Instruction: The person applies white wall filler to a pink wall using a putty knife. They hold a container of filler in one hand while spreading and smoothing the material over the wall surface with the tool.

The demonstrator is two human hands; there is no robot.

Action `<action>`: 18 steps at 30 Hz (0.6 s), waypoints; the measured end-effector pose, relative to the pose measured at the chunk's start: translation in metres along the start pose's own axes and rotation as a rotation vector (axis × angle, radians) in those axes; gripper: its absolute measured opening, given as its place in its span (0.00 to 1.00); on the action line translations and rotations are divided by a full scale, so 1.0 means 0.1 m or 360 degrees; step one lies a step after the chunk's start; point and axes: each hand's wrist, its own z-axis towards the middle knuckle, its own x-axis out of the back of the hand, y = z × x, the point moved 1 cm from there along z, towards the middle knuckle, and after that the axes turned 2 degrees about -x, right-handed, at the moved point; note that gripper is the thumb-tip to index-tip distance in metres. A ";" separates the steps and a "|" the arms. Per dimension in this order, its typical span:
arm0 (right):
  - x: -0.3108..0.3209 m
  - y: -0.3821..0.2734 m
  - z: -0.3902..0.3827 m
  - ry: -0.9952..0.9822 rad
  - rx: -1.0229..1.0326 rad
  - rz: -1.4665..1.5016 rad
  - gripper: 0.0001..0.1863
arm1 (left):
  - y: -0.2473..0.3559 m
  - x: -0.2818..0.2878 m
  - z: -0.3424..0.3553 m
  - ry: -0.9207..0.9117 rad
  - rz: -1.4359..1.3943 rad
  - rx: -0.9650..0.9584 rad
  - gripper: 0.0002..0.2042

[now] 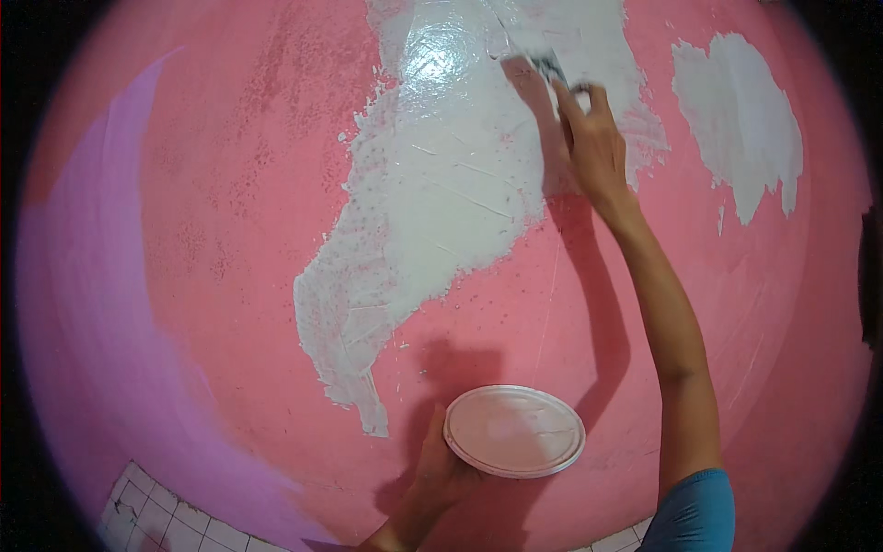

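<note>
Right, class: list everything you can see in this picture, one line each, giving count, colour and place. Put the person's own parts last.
wall: one, pink, fills the view, with a purple band at the left
putty patches: two, white, a large one at centre top and a smaller one at upper right
putty knife: one, grey blade smeared white, on the large patch at the top
lid: one, round, pale pinkish white, low centre
tiles: several, white, bottom left corner
sleeve: one, blue, bottom right
left hand: one, holds the lid from below
right hand: one, holds the putty knife against the wall
</note>
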 end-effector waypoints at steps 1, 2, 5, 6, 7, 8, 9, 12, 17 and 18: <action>-0.08 -0.03 0.27 0.0109 0.0070 0.0012 0.20 | -0.03 0.08 -0.01 -0.0140 -0.0987 0.0133 0.35; -0.16 0.06 0.47 0.0197 0.0148 -0.0037 0.19 | -0.03 -0.01 0.01 -0.0155 -0.1014 0.0161 0.35; -0.38 0.25 0.98 0.0232 0.0206 -0.0279 0.22 | 0.09 -0.35 -0.02 0.0250 0.0908 -0.0032 0.35; -0.44 0.23 0.97 0.0231 0.0202 -0.0265 0.22 | 0.08 -0.31 -0.04 0.0374 0.0713 0.0046 0.35; -0.47 0.23 0.95 0.0176 0.0172 -0.0308 0.22 | 0.07 -0.30 -0.06 0.0429 0.0611 0.0093 0.35; -0.49 0.25 0.92 0.0118 0.0143 -0.0363 0.22 | 0.07 -0.29 -0.07 0.0480 0.0507 0.0137 0.35; -0.52 0.24 0.78 0.0105 0.0134 -0.0357 0.22 | 0.08 -0.30 -0.10 0.0464 0.0571 0.0092 0.35; -0.39 0.00 0.10 0.0012 0.0078 -0.0134 0.20 | 0.09 -0.15 -0.17 0.0612 0.0339 0.0112 0.34; 0.00 -0.01 -0.48 -0.0280 -0.0044 -0.0198 0.23 | 0.14 -0.18 -0.19 0.0794 0.0032 0.0277 0.34; -0.02 0.02 -0.36 -0.0099 0.0013 -0.0160 0.24 | 0.16 -0.21 -0.22 0.0593 0.0413 0.0153 0.34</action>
